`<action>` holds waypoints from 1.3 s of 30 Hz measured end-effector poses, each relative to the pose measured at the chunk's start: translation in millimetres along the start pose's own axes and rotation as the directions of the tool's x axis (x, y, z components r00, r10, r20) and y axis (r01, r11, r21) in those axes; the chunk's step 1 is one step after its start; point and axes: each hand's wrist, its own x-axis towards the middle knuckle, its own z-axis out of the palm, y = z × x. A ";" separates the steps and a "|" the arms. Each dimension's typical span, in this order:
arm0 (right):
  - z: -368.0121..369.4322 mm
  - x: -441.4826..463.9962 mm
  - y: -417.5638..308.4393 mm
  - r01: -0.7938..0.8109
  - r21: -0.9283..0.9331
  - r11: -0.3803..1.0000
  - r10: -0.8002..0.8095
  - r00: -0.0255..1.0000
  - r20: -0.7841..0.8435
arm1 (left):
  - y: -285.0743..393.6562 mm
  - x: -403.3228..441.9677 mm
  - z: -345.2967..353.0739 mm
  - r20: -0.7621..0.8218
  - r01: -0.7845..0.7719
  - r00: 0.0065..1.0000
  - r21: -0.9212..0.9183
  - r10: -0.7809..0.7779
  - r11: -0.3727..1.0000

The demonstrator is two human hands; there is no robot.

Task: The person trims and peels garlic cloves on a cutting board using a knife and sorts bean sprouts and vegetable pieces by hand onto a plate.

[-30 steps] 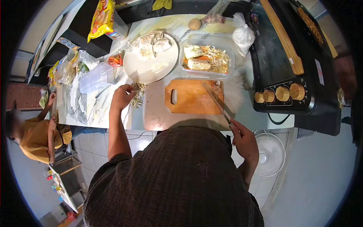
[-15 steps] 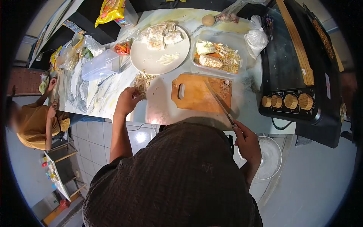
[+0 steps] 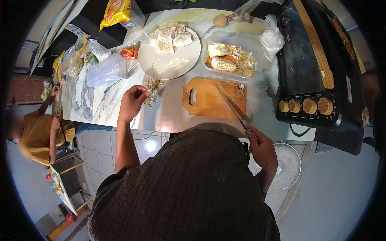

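My right hand [image 3: 263, 149] grips a knife [image 3: 233, 105] by its handle. The blade slants up and left across a wooden cutting board [image 3: 209, 105] with small dark scraps at its right end. My left hand [image 3: 133, 101] is at the left edge of a small pile of bean sprout scraps [image 3: 152, 89], its fingertips drawn together. Whatever they pinch, if anything, is too small to make out. Behind the board stands a clear plastic container [image 3: 259, 66] with bean sprouts, shredded orange vegetable and pale blocks. A round plate [image 3: 157, 68] holds whitish, dark-flecked pieces and a few pale strips.
To the right is a black stove [image 3: 297, 76] with wooden knobs and a wooden spatula [image 3: 317, 48] on top. A tied bag of white powder [image 3: 272, 39] and an egg [image 3: 220, 21] sit at the back. An empty plastic tub [image 3: 106, 72] lies left. Another person [image 3: 40, 132] sits far left.
My left hand has shifted slightly up and left beside the sprout scraps, fingers still together. The knife tip has moved a little up and left over the board.
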 end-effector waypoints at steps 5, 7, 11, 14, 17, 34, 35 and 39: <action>1.0 0.2 4.9 -0.017 0.015 1.000 0.017 1.000 -0.011 | 38.1 5.4 32.3 -0.020 -0.007 1.000 -0.445 -0.002 0.895; 1.3 -0.1 6.4 -0.028 0.018 0.999 0.029 0.999 -0.016 | 51.1 9.7 48.5 0.030 0.004 0.999 -0.468 0.011 0.884; 1.5 -2.5 10.2 -0.035 0.047 0.998 0.035 0.999 -0.012 | 65.8 22.0 96.0 0.150 -0.025 0.982 -0.494 0.113 0.869; 3.3 -4.0 17.3 -0.028 0.056 0.998 0.029 0.999 -0.029 | 95.3 26.0 120.2 0.268 -0.016 0.957 -0.339 0.113 0.941; 1.7 -9.4 16.1 -0.024 0.056 0.998 0.028 0.998 -0.064 | 102.7 29.7 149.6 0.298 -0.108 0.944 -0.131 0.143 0.986; 16.6 -10.7 22.5 -0.020 0.141 0.990 0.026 0.999 -0.040 | 93.0 31.4 179.9 0.254 -0.559 0.816 0.113 0.520 0.822; 16.8 -10.3 22.4 -0.031 0.129 0.991 0.036 0.999 -0.039 | 94.6 30.3 179.6 0.254 -0.559 0.815 0.113 0.520 0.821; 18.3 -7.9 23.6 -0.031 0.111 0.993 0.036 0.999 -0.036 | 96.0 29.2 179.9 0.252 -0.547 0.823 0.108 0.509 0.830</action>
